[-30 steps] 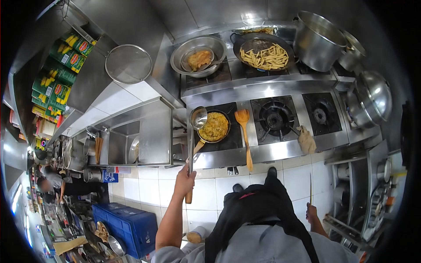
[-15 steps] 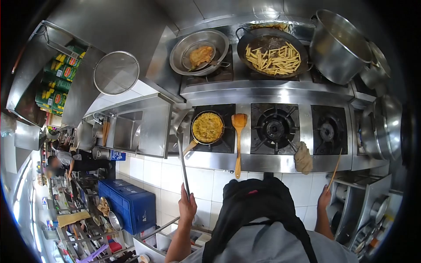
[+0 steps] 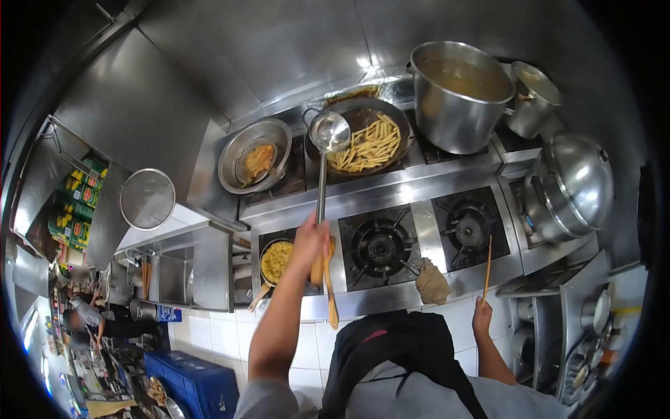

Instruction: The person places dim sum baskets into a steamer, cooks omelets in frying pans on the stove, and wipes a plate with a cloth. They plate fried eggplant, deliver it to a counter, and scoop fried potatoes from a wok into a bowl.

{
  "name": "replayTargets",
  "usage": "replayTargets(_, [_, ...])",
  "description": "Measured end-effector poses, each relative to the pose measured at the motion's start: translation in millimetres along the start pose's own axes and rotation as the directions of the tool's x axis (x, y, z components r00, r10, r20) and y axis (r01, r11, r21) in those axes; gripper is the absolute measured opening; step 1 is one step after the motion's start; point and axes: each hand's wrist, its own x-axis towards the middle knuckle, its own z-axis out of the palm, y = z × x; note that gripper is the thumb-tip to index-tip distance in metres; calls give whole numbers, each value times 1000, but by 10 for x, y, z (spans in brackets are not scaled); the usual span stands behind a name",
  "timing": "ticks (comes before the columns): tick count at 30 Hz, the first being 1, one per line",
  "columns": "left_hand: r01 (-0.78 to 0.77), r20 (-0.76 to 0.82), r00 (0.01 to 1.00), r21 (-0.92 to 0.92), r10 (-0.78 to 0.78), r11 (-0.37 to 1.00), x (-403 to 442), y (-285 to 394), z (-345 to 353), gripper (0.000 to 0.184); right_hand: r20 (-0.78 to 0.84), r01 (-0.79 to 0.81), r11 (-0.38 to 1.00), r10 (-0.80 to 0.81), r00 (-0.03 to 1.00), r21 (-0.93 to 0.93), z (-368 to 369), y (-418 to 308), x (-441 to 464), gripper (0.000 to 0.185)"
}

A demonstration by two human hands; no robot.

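The left hand (image 3: 309, 244) grips the stiff-looking ladle (image 3: 329, 132) by its handle. The right hand (image 3: 481, 320) pinches light-looking chopsticks (image 3: 488, 269) near one end.

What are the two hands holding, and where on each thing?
The left hand grips the ladle by its handle; the right holds a thin stick near its lower end.

Shiny metal stockpot (image 3: 455, 115), crumpled matt cloth (image 3: 433, 282), smooth wooden spatula (image 3: 331, 293).
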Motion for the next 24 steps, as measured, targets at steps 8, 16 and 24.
replayTargets(8, [20,-100,995,277,8,961,1688,313,196,8,-243,-152,988,155,958,31,-560,968,-520,45])
replayTargets(16, [142,-61,989,167,-133,976,1741,409,232,3,-355,-432,898,434,828,88,-892,1748,-1407,41])
replayTargets(24, [81,-44,996,64,-79,995,1303,425,17,10,-326,-613,771,631,704,170,-852,1827,-1668,41])
